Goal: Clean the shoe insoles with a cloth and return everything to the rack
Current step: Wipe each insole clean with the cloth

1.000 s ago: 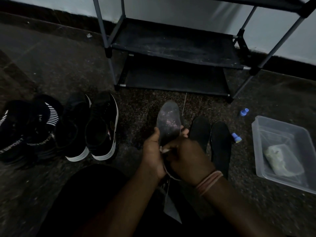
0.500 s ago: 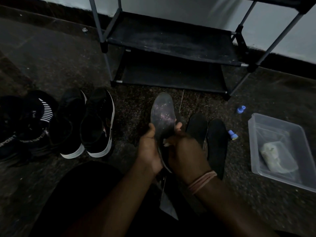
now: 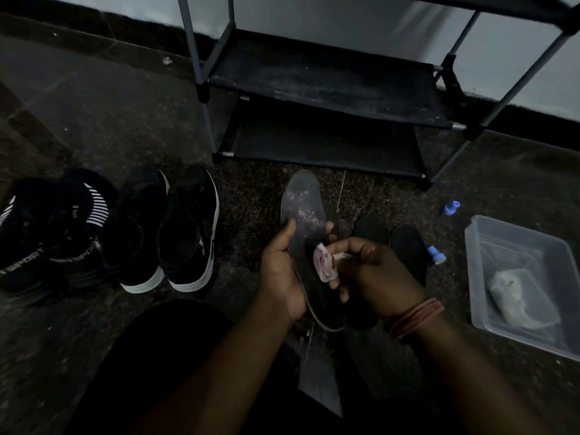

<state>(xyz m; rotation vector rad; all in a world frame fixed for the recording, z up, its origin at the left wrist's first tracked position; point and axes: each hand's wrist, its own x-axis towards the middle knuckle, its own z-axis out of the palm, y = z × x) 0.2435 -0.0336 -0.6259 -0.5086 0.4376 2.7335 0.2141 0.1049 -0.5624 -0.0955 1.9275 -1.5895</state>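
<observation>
Mid-wipe stage. Left hand gripping dusty insole above floor, fingers curled round edge. Right hand pinching pink cloth against insole middle. Next probably rubbing up toward speckled toe. Two more insoles lying on floor beside; rack waiting.

Insole: grey, matt, dusty, speckled sheen at the toe. Cloth: pale pink, soft, crumpled. Rack: grey metal tubes, black plastic joints, matt black fabric shelves, dust-streaked. Container, right of frame: clear smooth plastic. Shoes, left: black knit fabric, white rubber soles. Floor: dark, speckled, rough.
</observation>
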